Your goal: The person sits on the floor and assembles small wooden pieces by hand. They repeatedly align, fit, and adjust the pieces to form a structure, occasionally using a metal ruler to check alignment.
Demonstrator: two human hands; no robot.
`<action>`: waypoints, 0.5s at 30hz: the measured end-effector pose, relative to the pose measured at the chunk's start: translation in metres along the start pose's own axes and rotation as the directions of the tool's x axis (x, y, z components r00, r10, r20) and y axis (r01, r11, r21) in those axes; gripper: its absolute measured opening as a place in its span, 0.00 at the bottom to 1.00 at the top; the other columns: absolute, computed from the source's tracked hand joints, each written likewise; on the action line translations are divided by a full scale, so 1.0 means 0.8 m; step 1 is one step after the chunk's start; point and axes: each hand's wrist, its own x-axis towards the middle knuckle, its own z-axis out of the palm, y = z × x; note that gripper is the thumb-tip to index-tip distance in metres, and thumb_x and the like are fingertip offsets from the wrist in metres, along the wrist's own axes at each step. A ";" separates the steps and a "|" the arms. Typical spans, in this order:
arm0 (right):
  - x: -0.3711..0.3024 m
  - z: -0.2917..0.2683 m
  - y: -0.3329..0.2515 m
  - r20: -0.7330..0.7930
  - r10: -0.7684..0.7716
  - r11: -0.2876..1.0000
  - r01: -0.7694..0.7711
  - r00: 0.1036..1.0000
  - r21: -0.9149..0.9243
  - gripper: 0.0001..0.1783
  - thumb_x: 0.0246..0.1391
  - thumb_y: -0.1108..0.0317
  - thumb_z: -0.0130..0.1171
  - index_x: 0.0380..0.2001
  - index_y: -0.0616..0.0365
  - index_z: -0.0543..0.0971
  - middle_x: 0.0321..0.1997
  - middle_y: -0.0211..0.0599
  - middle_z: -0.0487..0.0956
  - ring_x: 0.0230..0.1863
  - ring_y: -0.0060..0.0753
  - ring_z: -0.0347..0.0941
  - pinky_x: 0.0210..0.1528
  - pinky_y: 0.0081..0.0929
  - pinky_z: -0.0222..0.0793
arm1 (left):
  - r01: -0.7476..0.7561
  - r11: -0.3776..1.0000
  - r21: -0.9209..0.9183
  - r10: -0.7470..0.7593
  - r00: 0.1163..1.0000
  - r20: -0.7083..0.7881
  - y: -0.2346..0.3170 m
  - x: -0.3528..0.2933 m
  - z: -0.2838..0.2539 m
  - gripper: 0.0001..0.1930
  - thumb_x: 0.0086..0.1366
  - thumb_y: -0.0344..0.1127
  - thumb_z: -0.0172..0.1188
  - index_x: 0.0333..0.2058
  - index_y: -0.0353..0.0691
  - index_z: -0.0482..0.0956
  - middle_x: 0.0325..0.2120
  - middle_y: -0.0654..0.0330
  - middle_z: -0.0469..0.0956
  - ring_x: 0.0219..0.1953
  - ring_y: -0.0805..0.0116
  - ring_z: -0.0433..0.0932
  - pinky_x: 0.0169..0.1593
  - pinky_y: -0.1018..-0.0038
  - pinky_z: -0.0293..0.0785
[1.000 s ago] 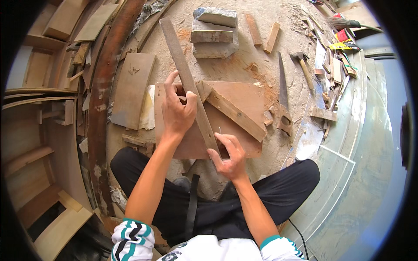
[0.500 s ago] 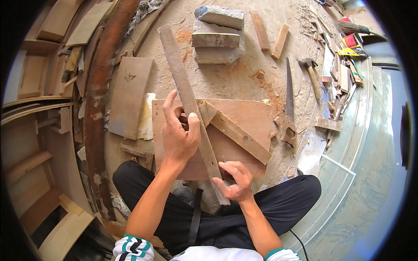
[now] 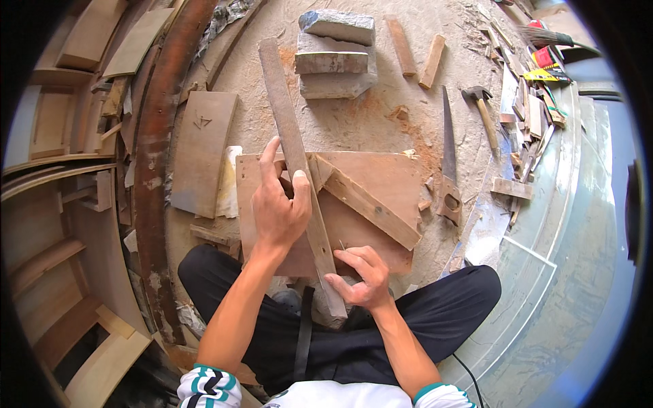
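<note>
A long, narrow wooden strip slants over a flat plywood board in front of my lap. My left hand grips the strip near its middle, thumb on its upper face. Close to the strip's lower end, my right hand has its fingers curled, with the thumb against the strip's edge. A thin nail sticks up at the right index fingertip, seemingly held between the fingers. On the board a shorter wooden batten lies diagonally, joined to another wood piece partly hidden behind the strip.
Stacked blocks stand beyond the board, with two short wood pieces nearby. On the right lie a handsaw, a hammer and wood scraps. A plank with several nails lies left, beside a rusty beam.
The strip has swung slightly more upright, its far end moving right and its near end left. My right hand has shifted a little left with it.
</note>
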 end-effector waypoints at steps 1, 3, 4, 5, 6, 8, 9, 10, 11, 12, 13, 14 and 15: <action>0.000 0.000 -0.001 0.000 0.007 1.000 -0.007 1.000 -0.003 0.24 0.41 0.64 0.79 0.42 0.61 0.84 0.37 0.42 0.82 0.35 0.44 0.79 0.38 0.34 0.76 | 0.008 1.000 -0.004 -0.008 1.000 0.006 0.002 0.000 0.000 0.31 0.68 0.34 0.52 0.68 0.36 0.56 0.33 0.51 0.83 0.23 0.60 0.80 0.30 0.63 0.75; -0.001 0.000 -0.003 -0.002 0.019 1.000 -0.019 1.000 -0.010 0.23 0.39 0.66 0.79 0.41 0.61 0.84 0.37 0.42 0.83 0.36 0.44 0.79 0.39 0.34 0.76 | 0.013 1.000 0.002 -0.013 1.000 0.010 0.006 -0.001 -0.001 0.31 0.68 0.34 0.51 0.68 0.36 0.57 0.34 0.50 0.83 0.24 0.59 0.80 0.30 0.62 0.75; -0.001 0.001 -0.003 -0.002 0.015 1.000 -0.015 1.000 -0.013 0.23 0.40 0.66 0.78 0.41 0.61 0.84 0.37 0.42 0.83 0.36 0.44 0.79 0.40 0.35 0.76 | 0.009 1.000 0.012 -0.010 1.000 0.008 0.005 -0.001 0.000 0.31 0.68 0.34 0.51 0.68 0.36 0.57 0.33 0.50 0.83 0.24 0.58 0.80 0.30 0.62 0.75; -0.002 0.001 -0.003 -0.002 0.012 1.000 -0.012 1.000 -0.016 0.22 0.40 0.65 0.78 0.40 0.61 0.84 0.36 0.42 0.83 0.36 0.44 0.79 0.40 0.35 0.76 | 0.006 1.000 0.022 -0.006 1.000 0.006 0.005 -0.002 0.000 0.31 0.69 0.34 0.51 0.68 0.36 0.57 0.33 0.49 0.83 0.24 0.57 0.81 0.31 0.61 0.75; -0.002 0.002 -0.002 -0.003 0.005 1.000 -0.005 1.000 -0.018 0.21 0.41 0.65 0.77 0.40 0.61 0.84 0.36 0.42 0.83 0.37 0.45 0.79 0.40 0.35 0.76 | 0.005 0.999 0.032 -0.005 1.000 0.010 0.005 -0.002 0.000 0.31 0.69 0.34 0.51 0.68 0.36 0.57 0.32 0.49 0.83 0.24 0.56 0.81 0.31 0.61 0.76; -0.001 0.003 -0.004 -0.009 -0.022 0.999 0.022 1.000 -0.033 0.20 0.42 0.64 0.77 0.39 0.61 0.84 0.36 0.41 0.82 0.35 0.45 0.78 0.39 0.36 0.75 | 0.003 0.999 0.050 -0.004 1.000 0.018 0.005 -0.002 -0.001 0.31 0.69 0.35 0.51 0.68 0.36 0.57 0.31 0.49 0.83 0.24 0.54 0.81 0.31 0.59 0.76; 0.000 0.003 -0.005 -0.014 -0.039 0.998 0.038 0.999 -0.041 0.20 0.43 0.64 0.77 0.39 0.61 0.83 0.35 0.41 0.81 0.35 0.45 0.77 0.38 0.37 0.74 | -0.008 0.999 0.052 0.008 1.000 0.009 0.004 -0.003 0.000 0.31 0.69 0.35 0.51 0.68 0.36 0.57 0.30 0.49 0.83 0.25 0.53 0.81 0.32 0.59 0.76; 0.000 0.003 -0.007 -0.009 -0.043 0.998 0.042 0.999 -0.050 0.20 0.43 0.63 0.77 0.38 0.61 0.84 0.35 0.41 0.82 0.35 0.45 0.77 0.38 0.37 0.74 | -0.020 0.998 0.054 0.020 1.000 0.001 0.002 -0.003 0.001 0.30 0.69 0.35 0.51 0.68 0.36 0.57 0.30 0.49 0.83 0.25 0.52 0.82 0.32 0.58 0.76; 0.000 0.003 -0.009 -0.004 -0.047 0.997 0.046 0.999 -0.059 0.19 0.43 0.62 0.77 0.37 0.61 0.84 0.35 0.41 0.82 0.35 0.46 0.77 0.39 0.37 0.74 | -0.031 0.998 0.056 0.032 0.999 -0.008 0.000 -0.003 0.001 0.30 0.69 0.36 0.51 0.68 0.36 0.57 0.29 0.48 0.83 0.25 0.51 0.82 0.32 0.57 0.77; 0.000 0.003 -0.010 -0.001 -0.050 0.996 0.050 0.999 -0.070 0.19 0.43 0.62 0.77 0.36 0.62 0.84 0.35 0.41 0.82 0.35 0.46 0.77 0.39 0.37 0.74 | -0.025 0.997 0.074 0.025 1.000 -0.004 0.000 -0.003 0.001 0.30 0.69 0.36 0.51 0.68 0.36 0.58 0.30 0.48 0.83 0.25 0.50 0.82 0.33 0.57 0.77; 0.000 0.004 -0.010 -0.003 -0.058 0.995 0.058 0.998 -0.078 0.19 0.43 0.61 0.77 0.35 0.62 0.84 0.34 0.41 0.82 0.35 0.46 0.77 0.39 0.37 0.73 | -0.018 0.996 0.092 0.019 1.000 -0.002 0.001 -0.003 0.001 0.30 0.69 0.37 0.51 0.68 0.37 0.58 0.30 0.48 0.83 0.26 0.49 0.82 0.33 0.56 0.77; -0.001 0.006 -0.009 -0.006 -0.067 0.994 0.066 0.998 -0.087 0.18 0.43 0.61 0.77 0.33 0.62 0.84 0.33 0.41 0.82 0.34 0.46 0.76 0.38 0.37 0.73 | -0.012 0.994 0.109 0.012 1.000 0.001 0.001 -0.002 0.001 0.30 0.69 0.37 0.51 0.68 0.37 0.58 0.30 0.47 0.83 0.26 0.48 0.82 0.33 0.55 0.77; 0.000 0.007 -0.009 -0.006 -0.074 0.993 0.073 0.997 -0.093 0.18 0.43 0.60 0.77 0.32 0.62 0.84 0.32 0.40 0.82 0.34 0.46 0.76 0.38 0.37 0.72 | -0.011 0.994 0.109 0.011 1.000 0.001 0.001 -0.002 0.000 0.30 0.69 0.38 0.51 0.68 0.38 0.59 0.30 0.47 0.83 0.26 0.47 0.82 0.34 0.55 0.77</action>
